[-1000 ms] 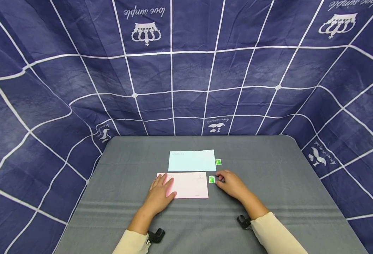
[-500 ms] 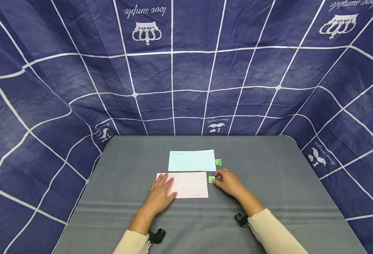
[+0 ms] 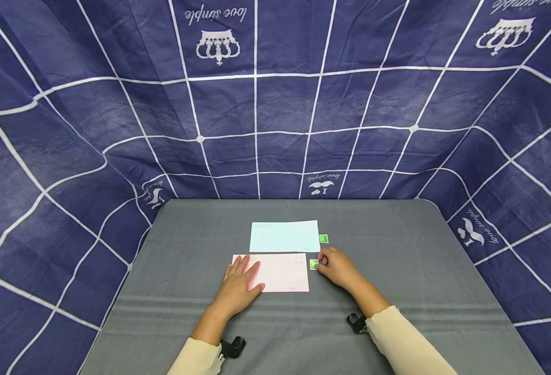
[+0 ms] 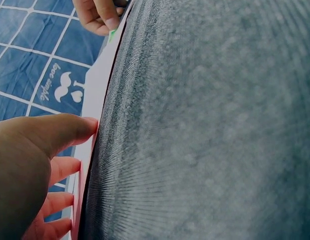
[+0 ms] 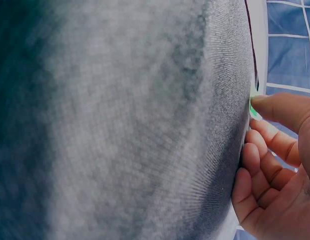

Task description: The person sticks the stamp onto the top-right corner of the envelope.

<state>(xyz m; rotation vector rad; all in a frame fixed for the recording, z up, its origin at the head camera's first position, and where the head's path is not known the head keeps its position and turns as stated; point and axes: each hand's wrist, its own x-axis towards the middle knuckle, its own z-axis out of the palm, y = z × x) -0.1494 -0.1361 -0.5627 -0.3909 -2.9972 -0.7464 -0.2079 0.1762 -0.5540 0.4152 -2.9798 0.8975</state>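
Observation:
My left hand (image 3: 237, 286) rests with spread fingers on the left part of a pink envelope (image 3: 282, 273) lying flat. In the left wrist view the thumb and fingertips press along the envelope's edge (image 4: 89, 135). At the envelope's right side, my right hand (image 3: 339, 268) pinches the right edge of a small green stamp (image 3: 314, 264) with thumb and index finger. The right wrist view has the thumb over the stamp (image 5: 254, 107), its other fingers curled. A light blue envelope (image 3: 284, 237) lies just behind the pink one.
A second green stamp (image 3: 323, 238) lies at the right edge of the blue envelope. Everything sits on a grey cloth-covered table (image 3: 186, 234). A dark blue curtain with white grid lines (image 3: 284, 104) encloses the back and both sides.
My right hand has moved slightly left, from beside the near stamp onto its right edge. The left hand has stayed on the pink envelope.

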